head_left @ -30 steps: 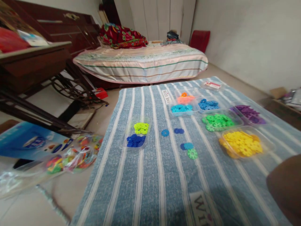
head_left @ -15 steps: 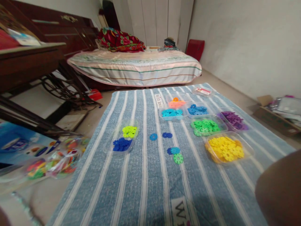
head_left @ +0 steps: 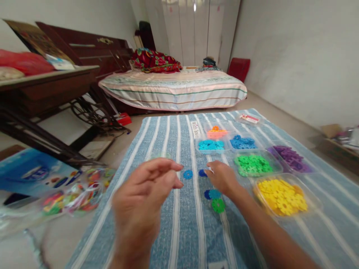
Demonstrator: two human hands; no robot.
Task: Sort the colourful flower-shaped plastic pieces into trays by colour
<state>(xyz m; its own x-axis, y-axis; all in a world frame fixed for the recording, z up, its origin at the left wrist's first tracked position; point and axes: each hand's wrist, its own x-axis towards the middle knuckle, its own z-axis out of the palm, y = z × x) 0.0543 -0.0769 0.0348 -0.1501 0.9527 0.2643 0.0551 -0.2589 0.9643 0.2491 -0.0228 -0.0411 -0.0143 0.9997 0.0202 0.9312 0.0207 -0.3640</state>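
My left hand (head_left: 146, 194) hovers over the blue striped towel (head_left: 190, 235), fingers loosely stretched and apart, holding nothing. It covers the small tray that lies at centre left. My right hand (head_left: 223, 177) reaches forward, its fingertips at a dark blue flower-shaped piece (head_left: 202, 173) lying on the towel; its fingers are mostly hidden behind the back of the hand. A light blue piece (head_left: 187, 174) lies between the two hands. Just below my right hand lie a joined blue pair (head_left: 212, 194) and a green piece (head_left: 218, 205).
Clear trays on the right hold sorted pieces: yellow (head_left: 282, 192), green (head_left: 254, 164), purple (head_left: 291, 158), blue (head_left: 242, 142), cyan (head_left: 211, 145), orange (head_left: 216, 132). A bag of mixed pieces (head_left: 75, 190) and a blue box (head_left: 30, 173) lie left. Behind stand a bed (head_left: 174, 89) and a dark table (head_left: 50, 89).
Both hands have come into view over the towel. The right hand moved from the lower right corner forward to the dark blue piece; the left now covers the lime-and-blue tray.
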